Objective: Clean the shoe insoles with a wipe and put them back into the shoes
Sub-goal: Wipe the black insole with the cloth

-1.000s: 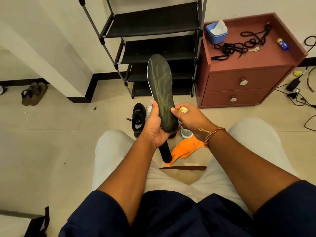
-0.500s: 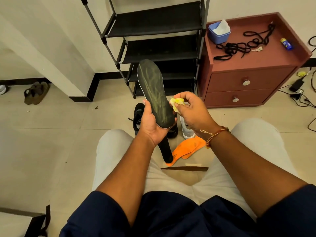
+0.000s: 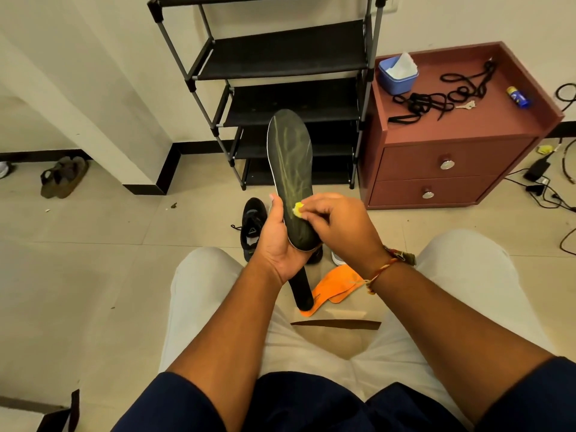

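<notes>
Wiping is properly underway now. Half a second ago the small yellow wipe (image 3: 297, 210) was pinched just off the right edge of the long dark insole with pale streaks (image 3: 291, 179); now the right hand (image 3: 339, 226) has brought it onto the face of the insole, about mid-length, fingers closed tight around the wad. The left hand (image 3: 277, 241) is wrapped around the heel end from the left, thumb along the edge, holding it upright and tilted slightly away.

So I'd say the scrub stroke on this one has only started, since the streaks up toward the toe look untouched. A second dark insole (image 3: 301, 291) and two flat orange insoles (image 3: 335, 286) lie on the floor between the knees, and the black sneaker (image 3: 253, 226) sits just beyond, so plenty is left before anything goes back in.
</notes>
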